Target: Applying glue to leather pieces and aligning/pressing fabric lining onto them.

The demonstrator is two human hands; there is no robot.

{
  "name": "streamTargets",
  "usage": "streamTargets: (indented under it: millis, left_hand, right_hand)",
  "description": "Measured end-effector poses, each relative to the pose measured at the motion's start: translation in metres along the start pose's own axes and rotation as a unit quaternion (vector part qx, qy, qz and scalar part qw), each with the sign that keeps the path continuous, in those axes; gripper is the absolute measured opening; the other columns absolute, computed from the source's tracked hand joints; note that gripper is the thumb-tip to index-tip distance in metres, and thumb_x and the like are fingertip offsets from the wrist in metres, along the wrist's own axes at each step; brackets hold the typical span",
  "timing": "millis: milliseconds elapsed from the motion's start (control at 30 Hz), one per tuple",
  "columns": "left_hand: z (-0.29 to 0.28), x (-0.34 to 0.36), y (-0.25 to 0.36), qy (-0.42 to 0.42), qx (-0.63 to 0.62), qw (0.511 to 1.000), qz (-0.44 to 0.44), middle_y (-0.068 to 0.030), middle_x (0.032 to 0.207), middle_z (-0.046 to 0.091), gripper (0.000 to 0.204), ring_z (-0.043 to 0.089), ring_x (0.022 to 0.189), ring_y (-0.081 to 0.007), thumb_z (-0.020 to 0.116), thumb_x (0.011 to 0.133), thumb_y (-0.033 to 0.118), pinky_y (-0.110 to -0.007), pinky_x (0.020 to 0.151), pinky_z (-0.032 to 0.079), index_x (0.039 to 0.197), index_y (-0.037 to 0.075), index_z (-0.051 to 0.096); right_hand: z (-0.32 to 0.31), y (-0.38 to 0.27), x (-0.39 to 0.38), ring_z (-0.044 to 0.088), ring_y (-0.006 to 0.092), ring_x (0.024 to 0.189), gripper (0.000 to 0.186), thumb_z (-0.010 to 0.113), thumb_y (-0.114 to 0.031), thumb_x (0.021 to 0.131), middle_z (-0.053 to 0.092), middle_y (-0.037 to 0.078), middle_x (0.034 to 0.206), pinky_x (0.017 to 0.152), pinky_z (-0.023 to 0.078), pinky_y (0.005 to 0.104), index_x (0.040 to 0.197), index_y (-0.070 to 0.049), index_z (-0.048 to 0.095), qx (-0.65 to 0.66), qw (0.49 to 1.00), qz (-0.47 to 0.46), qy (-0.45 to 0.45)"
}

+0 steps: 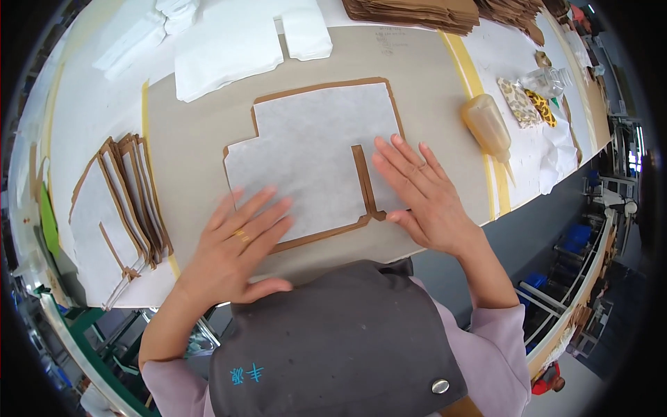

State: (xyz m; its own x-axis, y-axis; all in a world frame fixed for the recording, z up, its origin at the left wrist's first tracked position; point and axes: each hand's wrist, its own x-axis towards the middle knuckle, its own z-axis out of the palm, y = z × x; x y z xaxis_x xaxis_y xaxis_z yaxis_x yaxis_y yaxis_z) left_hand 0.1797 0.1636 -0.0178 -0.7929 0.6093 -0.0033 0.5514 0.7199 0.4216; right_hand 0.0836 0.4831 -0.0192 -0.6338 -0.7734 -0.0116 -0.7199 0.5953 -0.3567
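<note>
A flat brown piece with a white sheet [309, 153] laid over it rests on the grey work surface in front of me. Its brown border [319, 233] shows round the white, and a brown-edged slot [362, 179] runs up from the near side. My left hand [246, 240] lies over the near left part, fingers spread, a ring on one finger. Flat beside the slot, my right hand [424, 191] covers the right part of the sheet with its fingers outstretched. Neither hand grips anything.
Finished-looking brown and white pieces [121, 201] stand in a bundle at the left. White sheets [229, 48] and brown stacks [417, 12] lie at the back. On the right are a nozzle bottle [488, 128] of amber liquid, a clear bottle [545, 82] and a patterned pouch [517, 102].
</note>
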Motion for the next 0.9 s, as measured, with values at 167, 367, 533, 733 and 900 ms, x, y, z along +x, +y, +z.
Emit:
streamTargets:
  millis: [167,367,533,733,900]
  left_hand:
    - [0.019,0.079,-0.002,-0.014,-0.012,0.997,0.074,-0.0105,0.157,0.033,0.077,0.026,0.147,-0.0317,0.053,0.09,0.06,-0.053,0.119,0.016,0.146,0.008,0.043]
    - [0.018,0.072,-0.013,-0.096,-0.01,0.988,0.122,-0.0067,0.159,0.031,0.068,0.025,0.148,-0.0285,0.055,0.092,0.052,-0.053,0.12,0.016,0.148,0.017,0.042]
    - [0.013,0.059,-0.006,-0.12,-0.002,0.984,0.131,-0.0065,0.159,0.031,0.059,0.021,0.149,-0.0267,0.053,0.096,0.045,-0.056,0.119,0.015,0.148,0.019,0.043]
    - [0.018,0.046,-0.036,-0.077,-0.298,0.948,0.078,-0.0114,0.14,0.053,0.038,0.043,0.136,-0.0307,0.064,0.091,0.024,-0.054,0.117,0.023,0.128,0.014,0.06]
    - [0.013,0.109,-0.059,0.24,-0.035,0.963,-0.118,-0.0136,0.117,0.062,0.032,0.055,0.113,-0.0318,0.07,0.083,0.01,-0.046,0.099,0.043,0.115,0.007,0.067]
  right_hand:
    - [0.014,0.019,-0.007,0.022,0.0231,0.149,0.074,0.06,-0.038,0.091,0.026,0.005,0.161,0.121,0.017,0.0488,0.154,-0.012,0.029,-0.022,0.998,0.047,-0.023]
    - [0.015,0.024,-0.008,0.02,0.023,0.15,0.073,0.059,-0.038,0.091,0.025,0.004,0.161,0.121,0.014,0.0497,0.154,-0.014,0.03,-0.03,0.997,0.052,-0.039]
    - [0.011,0.027,-0.021,0.018,0.0229,0.15,0.063,0.053,-0.043,0.095,0.026,0.003,0.161,0.12,0.01,0.0554,0.151,-0.021,0.036,-0.054,0.995,-0.027,-0.074]
    - [0.007,0.054,0.007,0.03,0.0281,0.146,0.036,0.065,-0.028,0.091,0.037,0.006,0.155,0.116,0.024,0.055,0.125,-0.015,0.063,0.144,0.982,-0.121,0.015]
    - [0.018,0.059,0.092,0.044,0.0313,0.132,0.038,0.07,-0.022,0.086,0.048,0.01,0.144,0.11,0.035,0.0434,0.122,-0.011,0.063,0.141,0.979,0.035,0.143]
